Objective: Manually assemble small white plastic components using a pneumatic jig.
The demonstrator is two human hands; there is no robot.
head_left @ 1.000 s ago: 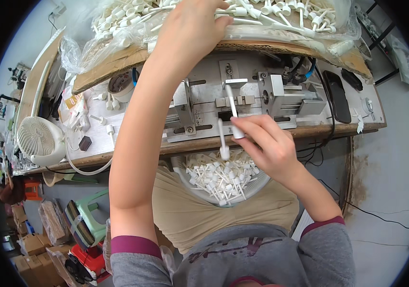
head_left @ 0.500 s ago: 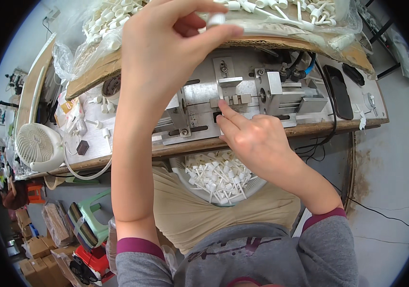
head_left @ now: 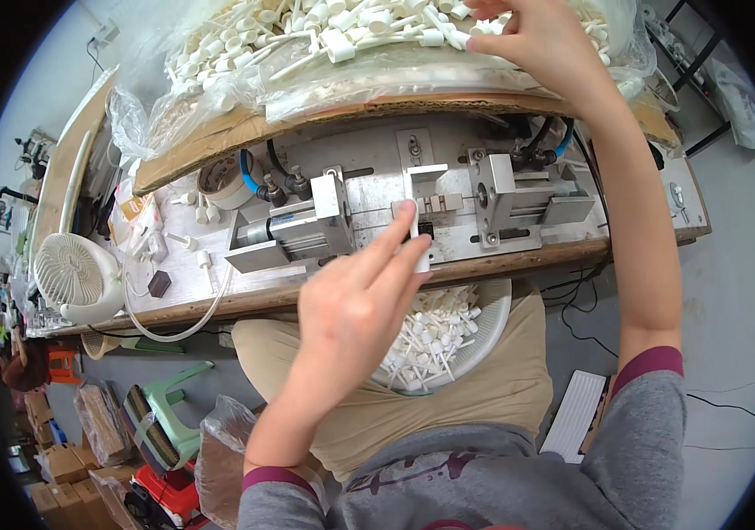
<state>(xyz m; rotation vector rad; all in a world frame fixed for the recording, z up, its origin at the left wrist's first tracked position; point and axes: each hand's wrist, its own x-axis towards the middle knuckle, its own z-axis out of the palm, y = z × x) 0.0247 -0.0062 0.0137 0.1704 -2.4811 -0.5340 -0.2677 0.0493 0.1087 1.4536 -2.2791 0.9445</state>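
Observation:
My left hand reaches over the front of a metal fixture, index and middle fingers extended. They press on a slim white plastic stemmed cap, mostly covered by the fingers, at the small slotted metal block. My right hand is up at the heap of white plastic stemmed caps; its thumb and fingers are apart beside one of them, and the upper fingers are cut off by the picture's edge. A basin holding more white stemmed caps rests between my legs.
Metal cylinder units flank the block, a left one and a right one, with hoses behind. A cardboard edge overhangs the fixture. On the left are a white fan, a tape roll and a green stool.
My left hand has come down from the heap to the fixture. My right hand has left the fixture and risen to the heap at the upper right. The view has shifted slightly.

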